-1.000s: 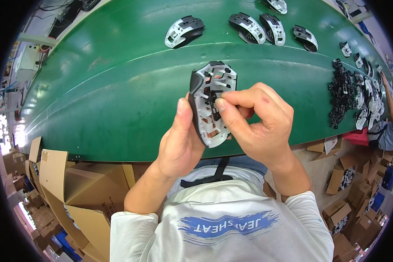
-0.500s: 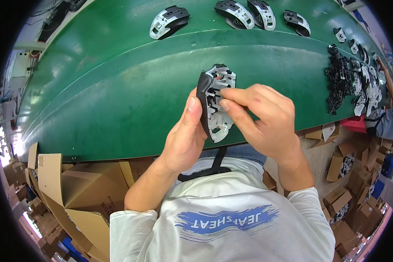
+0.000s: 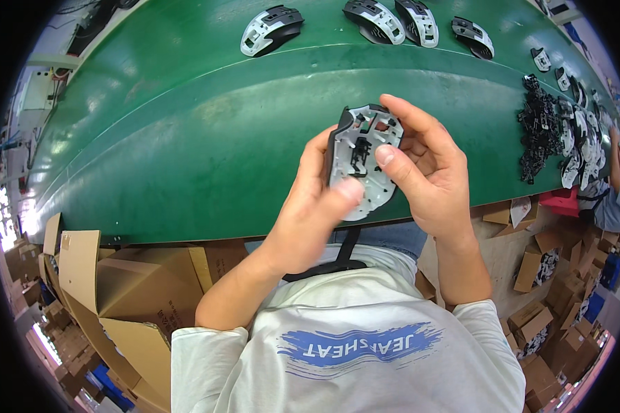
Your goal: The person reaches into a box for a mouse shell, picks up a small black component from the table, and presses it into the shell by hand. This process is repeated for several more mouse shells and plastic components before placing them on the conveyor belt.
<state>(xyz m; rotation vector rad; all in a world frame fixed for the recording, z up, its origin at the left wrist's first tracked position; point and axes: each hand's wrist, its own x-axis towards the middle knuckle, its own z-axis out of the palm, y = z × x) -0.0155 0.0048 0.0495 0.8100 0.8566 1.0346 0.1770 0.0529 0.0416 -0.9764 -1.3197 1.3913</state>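
Between my hands is a computer mouse shell (image 3: 375, 180), grey-white inside with a dark rim, its hollow underside turned up toward me. A small black plastic part (image 3: 359, 155) sits in the middle of its inside. My left hand (image 3: 310, 206) grips the shell's left side, its thumb, slightly blurred, over the lower inner face. My right hand (image 3: 430, 168) holds the right edge, thumb on the inner face and fingers curled round the far side. The outer face of the shell is hidden.
Mouse shells (image 3: 272, 31) stand in a row along the far side of the green table (image 3: 186, 151). At the right lie a heap of black parts (image 3: 541, 131) and a pile of white shells (image 3: 582, 148). Open cardboard boxes (image 3: 148, 275) stand below the near edge; another person (image 3: 610, 199) is far right.
The shell has turned so its inside faces me more fully. My right hand has gone from a pinch inside it to holding its right edge; my left thumb has moved onto the inner face.
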